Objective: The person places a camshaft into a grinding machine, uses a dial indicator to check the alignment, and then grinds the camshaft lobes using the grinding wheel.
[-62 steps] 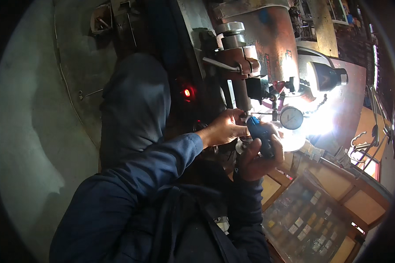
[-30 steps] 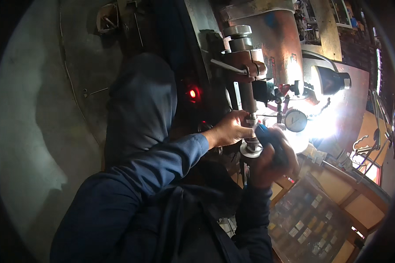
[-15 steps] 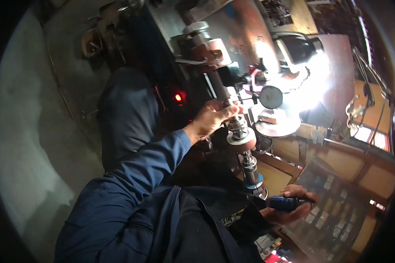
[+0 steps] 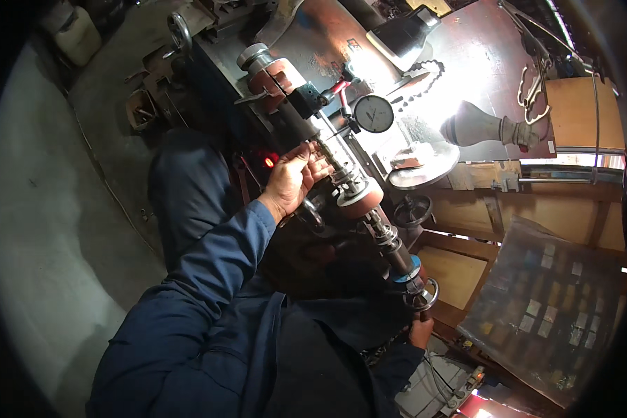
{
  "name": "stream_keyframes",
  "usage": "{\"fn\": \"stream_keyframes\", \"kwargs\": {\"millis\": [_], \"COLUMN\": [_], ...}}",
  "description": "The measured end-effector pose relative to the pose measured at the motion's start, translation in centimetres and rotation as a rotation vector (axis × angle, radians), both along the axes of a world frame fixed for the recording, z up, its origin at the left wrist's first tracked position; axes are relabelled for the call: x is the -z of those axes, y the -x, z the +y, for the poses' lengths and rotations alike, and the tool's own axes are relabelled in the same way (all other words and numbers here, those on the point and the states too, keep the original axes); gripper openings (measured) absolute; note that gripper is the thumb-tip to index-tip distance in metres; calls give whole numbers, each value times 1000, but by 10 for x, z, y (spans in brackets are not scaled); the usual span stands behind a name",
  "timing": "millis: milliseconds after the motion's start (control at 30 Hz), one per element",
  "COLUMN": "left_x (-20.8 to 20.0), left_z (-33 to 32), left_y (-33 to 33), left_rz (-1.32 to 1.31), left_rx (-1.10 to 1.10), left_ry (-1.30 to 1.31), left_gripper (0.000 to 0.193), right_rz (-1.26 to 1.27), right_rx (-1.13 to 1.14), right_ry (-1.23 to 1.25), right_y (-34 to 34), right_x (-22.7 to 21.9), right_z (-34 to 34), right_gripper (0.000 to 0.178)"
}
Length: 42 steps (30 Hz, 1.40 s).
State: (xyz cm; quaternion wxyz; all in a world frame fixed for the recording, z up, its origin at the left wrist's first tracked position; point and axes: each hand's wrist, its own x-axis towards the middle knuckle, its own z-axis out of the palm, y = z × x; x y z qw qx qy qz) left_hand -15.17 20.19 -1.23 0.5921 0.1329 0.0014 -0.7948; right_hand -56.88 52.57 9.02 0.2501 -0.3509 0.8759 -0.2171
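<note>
Touching left grip, metal shaft, handwheel at right grip

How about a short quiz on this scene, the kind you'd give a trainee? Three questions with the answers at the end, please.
1. Multiple choice: which of these is the right hand nearest to?
A) the lamp
B) a wheel
C) the small box
2. True or false: in the picture, the dial gauge is farther right than the left hand.
3. Short answer: what colour is the small glowing light near the left hand?

Key: 1. B. 2. True. 3. Red.
</note>
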Motion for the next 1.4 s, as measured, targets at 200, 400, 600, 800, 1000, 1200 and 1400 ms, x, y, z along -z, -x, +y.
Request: {"fn": "stream_keyframes", "kwargs": {"millis": [200, 400, 600, 800, 1000, 1200, 1400], "left_x": [-7, -3, -14, -12, -6, -5, 0], "left_z": [1, 0, 3, 1, 2, 1, 1], "left_y": [2, 3, 0, 3, 0, 1, 1], "left_rz": [-94, -37, -80, -62, -45, -48, 2], "left_rx": [-57, -34, -35, -16, -29, -15, -27], "left_ry": [-96, -44, -90, -51, -26, -35, -15], "left_gripper": [18, 14, 12, 12, 15, 17, 15], "right_rz": [-307, -376, -215, -495, -469, -438, -498], "right_rx": [-25, 94, 165, 503, 386, 242, 114], "right_ry": [23, 322, 298, 461, 172, -59, -79], "right_y": [-13, -6, 14, 62, 44, 15, 5], "right_x": [-36, -39, -19, 37, 41, 18, -32], "right_z": [-17, -35, -64, -73, -72, -39, -18], "right_gripper": [22, 21, 17, 12, 9, 6, 9]}}
